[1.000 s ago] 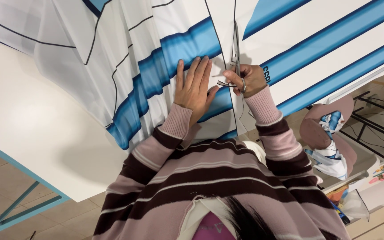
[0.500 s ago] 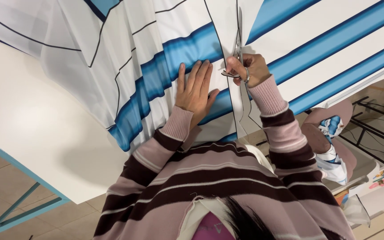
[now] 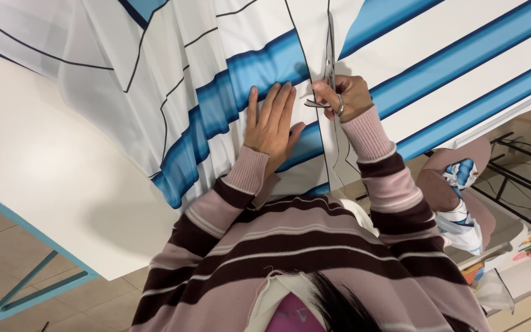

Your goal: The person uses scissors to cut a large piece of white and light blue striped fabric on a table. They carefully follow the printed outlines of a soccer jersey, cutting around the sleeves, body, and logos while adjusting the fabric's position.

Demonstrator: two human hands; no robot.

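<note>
A large white fabric [image 3: 401, 55] printed with blue stripes and thin black lines is spread over a white table [image 3: 38, 184]. My left hand [image 3: 273, 120] lies flat on it, fingers together, pressing the cloth down. Just to its right my right hand [image 3: 346, 97] grips a pair of metal scissors [image 3: 328, 80] whose blades point away from me along a black line, where the cloth is split. Both arms wear pink and dark brown striped sleeves.
The table's edge is trimmed in blue, with blue legs [image 3: 26, 295] over a tiled floor at lower left. To the right stands a brown chair [image 3: 462, 178] holding folded blue and white cloth [image 3: 462, 215], and a black metal frame [image 3: 523, 172] beyond it.
Both hands have slid farther up the fabric, away from me. The scissors have advanced along the black line, lengthening the cut.
</note>
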